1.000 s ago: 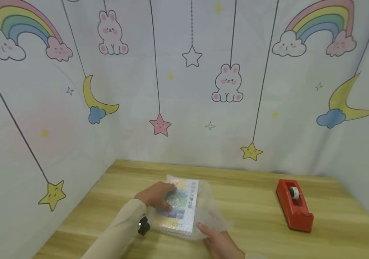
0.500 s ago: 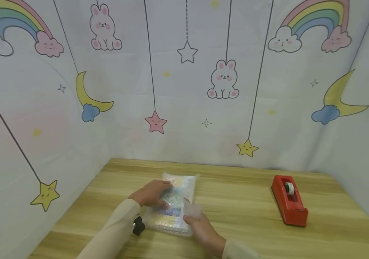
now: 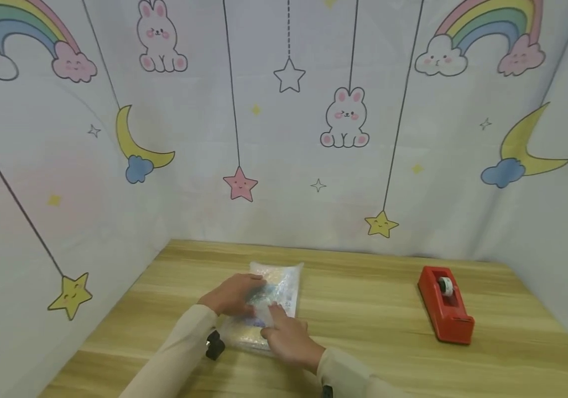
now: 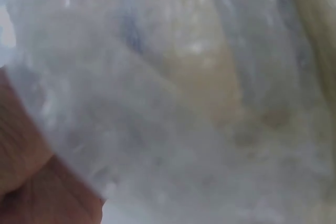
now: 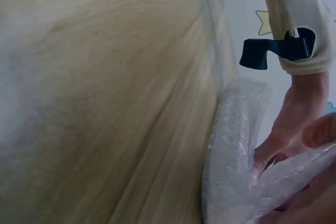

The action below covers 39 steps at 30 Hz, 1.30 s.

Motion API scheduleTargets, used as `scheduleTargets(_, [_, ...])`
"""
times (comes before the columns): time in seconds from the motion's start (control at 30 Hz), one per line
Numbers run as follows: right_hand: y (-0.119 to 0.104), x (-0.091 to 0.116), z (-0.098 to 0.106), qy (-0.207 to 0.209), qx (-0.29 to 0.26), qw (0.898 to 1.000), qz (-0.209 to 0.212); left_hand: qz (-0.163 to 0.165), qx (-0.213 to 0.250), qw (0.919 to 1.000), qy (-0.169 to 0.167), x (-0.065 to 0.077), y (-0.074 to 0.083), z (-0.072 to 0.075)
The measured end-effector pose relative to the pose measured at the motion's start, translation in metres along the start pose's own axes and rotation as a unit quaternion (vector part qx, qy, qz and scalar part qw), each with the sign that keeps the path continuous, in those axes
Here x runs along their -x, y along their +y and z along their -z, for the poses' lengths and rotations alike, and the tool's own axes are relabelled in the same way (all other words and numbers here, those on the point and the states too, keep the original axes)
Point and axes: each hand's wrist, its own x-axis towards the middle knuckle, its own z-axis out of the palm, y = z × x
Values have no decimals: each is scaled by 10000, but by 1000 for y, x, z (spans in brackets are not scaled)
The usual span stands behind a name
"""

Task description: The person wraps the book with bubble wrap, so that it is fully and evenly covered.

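Observation:
On the table lies a book [image 3: 290, 303] with a printed cover, wrapped in clear bubble wrap [image 3: 249, 338]. My left hand [image 3: 231, 293] rests on the left side of the wrapped book, its fingers reaching over the cover. Low on the book, my right hand [image 3: 291, 338] pinches a flap of the bubble wrap that is folded over the cover towards the left hand. In the right wrist view, that bubble wrap [image 5: 236, 150] bends up between the two hands. Blurred wrap [image 4: 157, 140] fills most of the left wrist view.
A red tape dispenser [image 3: 445, 307] with a small roll of tape stands at the right of the wooden table [image 3: 368, 309]. A cloth backdrop [image 3: 284, 221] printed with stars and rabbits encloses the back and sides. Black wrist devices [image 3: 215, 345] sit at the sleeves.
My right hand has drawn the right-hand flap of bubble wrap leftwards over the book and moved with it towards the left hand. The left hand has stayed on the book.

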Motion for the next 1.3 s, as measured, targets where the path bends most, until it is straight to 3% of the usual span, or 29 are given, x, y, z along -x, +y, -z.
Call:
scheduleTargets(0.1, [-4,-4,-3,-168,766,9969,68,-67,-127,9999,44,-1,-1,0])
scheduleTargets(0.33, [-6,-2,-9,-289,2135,9763,187,-149,-201,9996,-130,-1,-2,5])
scheduleTargets(0.53, [-11,-1,-12,-446,2556,9656,190,-282,-217,9985,-407,-3,-6,10])
scheduleTargets(0.77, [-11,-4,-12,-577,3007,9515,304,114,370,9953,-891,-3,-5,15])
scheduleTargets(0.87, [-7,-6,-9,-707,3180,9444,433,310,531,9936,-946,-1,-4,14])
scheduleTargets(1.03, [-1,-14,4,-817,3430,9328,748,299,637,9933,-919,1,-4,10])
scheduleTargets(1.3, [5,-19,10,-210,4470,8848,1298,442,875,9861,-1344,5,0,9])
